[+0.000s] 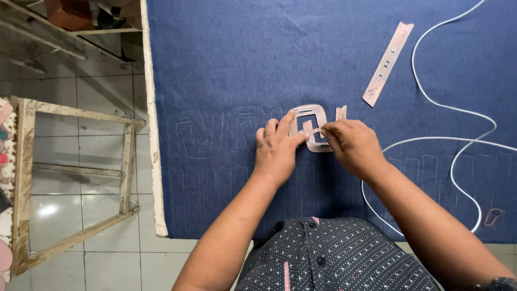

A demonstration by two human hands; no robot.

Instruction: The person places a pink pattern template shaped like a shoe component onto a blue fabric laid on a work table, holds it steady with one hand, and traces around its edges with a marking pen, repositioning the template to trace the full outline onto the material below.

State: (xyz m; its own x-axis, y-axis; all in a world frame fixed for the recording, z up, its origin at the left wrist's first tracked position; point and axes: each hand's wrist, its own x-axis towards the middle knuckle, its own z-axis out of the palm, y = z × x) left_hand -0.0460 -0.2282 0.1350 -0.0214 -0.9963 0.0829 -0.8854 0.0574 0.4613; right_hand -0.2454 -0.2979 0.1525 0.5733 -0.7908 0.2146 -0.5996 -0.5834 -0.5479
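The person is wearing a dark, almost black shirt that is showing a small, regular pattern of pale specks, some of them looking faintly pink. A placket is running down its front with dark round buttons, and thin pink trim is edging one side of it. Both forearms are showing bare from elbow to wrist, with no sleeve reaching them. The left hand and the right hand are wearing no gloves, rings or watch that can be made out.

Blue-covered table bears template, strip, cord.
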